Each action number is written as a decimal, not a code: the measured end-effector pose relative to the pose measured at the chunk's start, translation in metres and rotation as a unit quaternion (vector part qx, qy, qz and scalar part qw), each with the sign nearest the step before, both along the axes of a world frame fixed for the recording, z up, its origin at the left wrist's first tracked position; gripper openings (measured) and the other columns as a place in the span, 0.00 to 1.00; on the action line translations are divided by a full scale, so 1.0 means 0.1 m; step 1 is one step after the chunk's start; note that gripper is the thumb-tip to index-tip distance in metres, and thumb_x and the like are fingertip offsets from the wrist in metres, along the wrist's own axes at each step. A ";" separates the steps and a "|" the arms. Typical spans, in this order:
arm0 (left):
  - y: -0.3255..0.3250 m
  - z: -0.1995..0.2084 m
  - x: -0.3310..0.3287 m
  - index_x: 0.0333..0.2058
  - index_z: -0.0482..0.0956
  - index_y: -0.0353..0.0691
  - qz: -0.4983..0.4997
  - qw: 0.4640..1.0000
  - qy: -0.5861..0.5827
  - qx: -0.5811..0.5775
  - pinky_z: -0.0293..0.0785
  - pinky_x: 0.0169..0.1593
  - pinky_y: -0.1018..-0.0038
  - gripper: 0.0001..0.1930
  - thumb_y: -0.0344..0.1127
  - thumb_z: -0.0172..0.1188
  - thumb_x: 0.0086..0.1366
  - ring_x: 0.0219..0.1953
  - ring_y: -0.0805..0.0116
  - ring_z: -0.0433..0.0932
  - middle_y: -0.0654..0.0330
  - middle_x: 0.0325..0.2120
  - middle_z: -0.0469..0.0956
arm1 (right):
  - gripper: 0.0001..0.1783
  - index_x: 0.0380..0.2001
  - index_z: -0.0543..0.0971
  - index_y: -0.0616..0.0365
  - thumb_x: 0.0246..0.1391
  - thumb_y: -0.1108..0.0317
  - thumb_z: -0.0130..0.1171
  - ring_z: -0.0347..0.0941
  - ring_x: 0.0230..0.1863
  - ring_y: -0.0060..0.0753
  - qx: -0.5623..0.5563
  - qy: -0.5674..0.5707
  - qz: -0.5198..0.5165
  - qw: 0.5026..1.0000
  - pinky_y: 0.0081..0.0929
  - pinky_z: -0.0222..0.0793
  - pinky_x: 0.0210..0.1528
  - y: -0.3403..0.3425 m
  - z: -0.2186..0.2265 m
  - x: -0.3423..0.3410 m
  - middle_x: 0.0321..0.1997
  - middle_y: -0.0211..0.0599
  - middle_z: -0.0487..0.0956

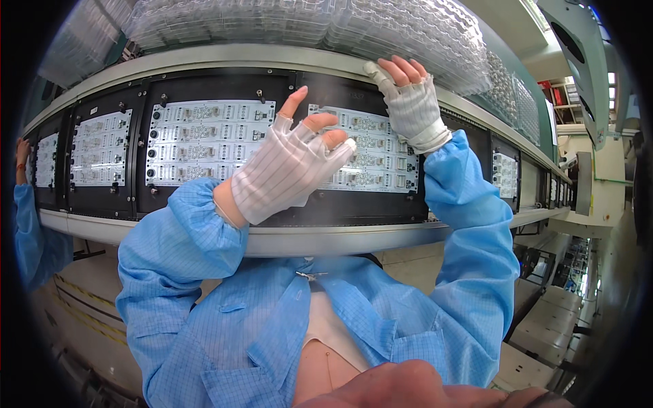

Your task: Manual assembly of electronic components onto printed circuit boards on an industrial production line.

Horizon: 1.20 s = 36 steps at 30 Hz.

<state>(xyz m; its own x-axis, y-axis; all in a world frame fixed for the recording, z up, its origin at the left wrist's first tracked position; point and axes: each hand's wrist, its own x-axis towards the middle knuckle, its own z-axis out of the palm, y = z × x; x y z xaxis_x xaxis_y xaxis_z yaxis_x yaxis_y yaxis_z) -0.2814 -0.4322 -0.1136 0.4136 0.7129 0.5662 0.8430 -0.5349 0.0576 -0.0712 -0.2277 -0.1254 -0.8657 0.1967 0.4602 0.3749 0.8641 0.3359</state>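
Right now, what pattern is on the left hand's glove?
The glove is white with thin grey stripes, best seen in the head view.

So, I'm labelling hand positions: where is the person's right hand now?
In the head view, the right hand is right of centre near the top, by the far rail near the clear plastic trays, right of the left hand.
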 end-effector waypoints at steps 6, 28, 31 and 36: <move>-0.01 0.04 -0.01 0.47 0.81 0.50 0.005 1.000 -0.020 -0.002 0.54 0.73 0.43 0.23 0.23 0.66 0.50 0.54 0.63 0.76 0.67 0.43 0.80 | 0.37 0.62 0.75 0.44 0.46 0.81 0.57 0.67 0.63 0.41 -0.012 0.115 -0.037 0.993 0.42 0.63 0.65 -0.13 0.14 0.05 0.60 0.31 0.74; 0.06 0.10 -0.23 0.42 0.82 0.50 0.036 0.995 -0.044 0.087 0.57 0.72 0.46 0.18 0.24 0.64 0.50 0.49 0.64 0.77 0.69 0.36 0.78 | 0.39 0.63 0.75 0.47 0.44 0.84 0.58 0.71 0.56 0.46 -0.042 0.051 -0.049 0.997 0.41 0.69 0.59 -0.77 0.07 0.23 0.57 0.38 0.74; 0.07 0.15 -0.30 0.41 0.82 0.50 0.049 0.991 -0.058 0.107 0.54 0.73 0.47 0.19 0.23 0.64 0.50 0.50 0.64 0.76 0.69 0.36 0.78 | 0.41 0.64 0.74 0.48 0.43 0.86 0.56 0.70 0.59 0.46 -0.096 0.153 -0.024 0.983 0.38 0.68 0.61 -0.64 0.24 0.18 0.59 0.38 0.74; 0.15 0.26 -0.42 0.41 0.83 0.52 0.087 0.974 -0.118 0.171 0.54 0.72 0.52 0.19 0.22 0.64 0.52 0.49 0.65 0.78 0.70 0.35 0.82 | 0.40 0.63 0.74 0.47 0.43 0.86 0.53 0.68 0.62 0.43 -0.079 0.184 -0.045 0.979 0.41 0.63 0.65 -1.07 0.41 -0.38 0.60 0.36 0.74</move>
